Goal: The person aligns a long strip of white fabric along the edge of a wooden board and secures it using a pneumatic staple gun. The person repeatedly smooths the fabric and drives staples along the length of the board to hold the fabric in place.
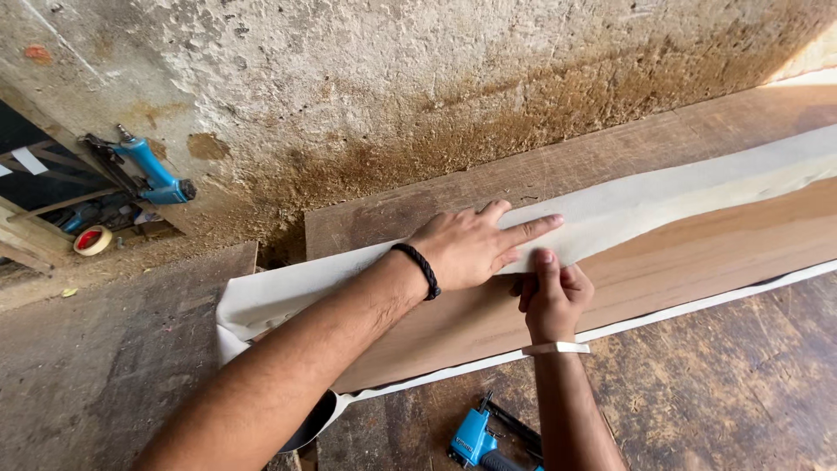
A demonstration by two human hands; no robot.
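Long wooden board (663, 262) on the bench (741, 384), running from 8 o'clock up to 2 o'clock, far end cut off. White cloth (628, 209) along its top edge. Left hand (471, 249) flat, fingers spread on cloth. Right hand (551, 301) pinching cloth edge. Blue tool (475, 440) at 6 o'clock, half cut off.

left hand (471, 249) flat on cream fabric (628, 209), right hand (551, 301) pinching its edge over wood panel (680, 257), frame centre.

A blue staple gun (478, 440) lies on the worn floor (715, 384). Another blue tool (153, 174) rests by the rough wall (392, 78), near a tape roll (91, 240).
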